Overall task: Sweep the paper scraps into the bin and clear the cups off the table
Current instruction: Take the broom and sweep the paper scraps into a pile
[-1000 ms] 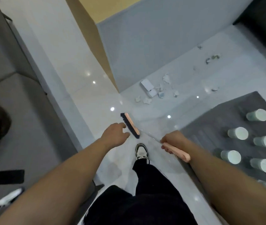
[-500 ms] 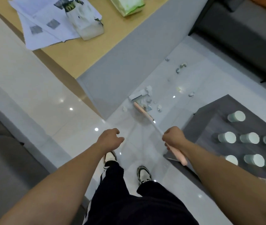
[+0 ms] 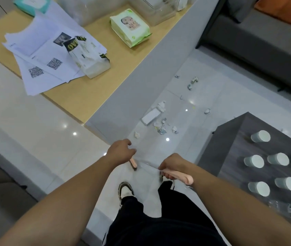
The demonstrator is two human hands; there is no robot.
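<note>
Head view, looking down: your right hand (image 3: 170,165) grips the pink handle of a broom (image 3: 176,176), its brush head by your left hand (image 3: 121,151), whose fingers curl loosely, holding nothing. Paper scraps (image 3: 160,126) lie on the floor ahead, near the dark worktop (image 3: 230,148) carrying paper cups (image 3: 254,161). Scraps look light and likely to scatter; cups probably crush easily, so hold their sides.

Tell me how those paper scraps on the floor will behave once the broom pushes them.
The paper scraps look small and crumpled, so they are probably very light and may skitter or scatter rather than slide together. The floor is glossy, so they should move easily. The flat white piece looks stiffer and may slide whole.
</note>
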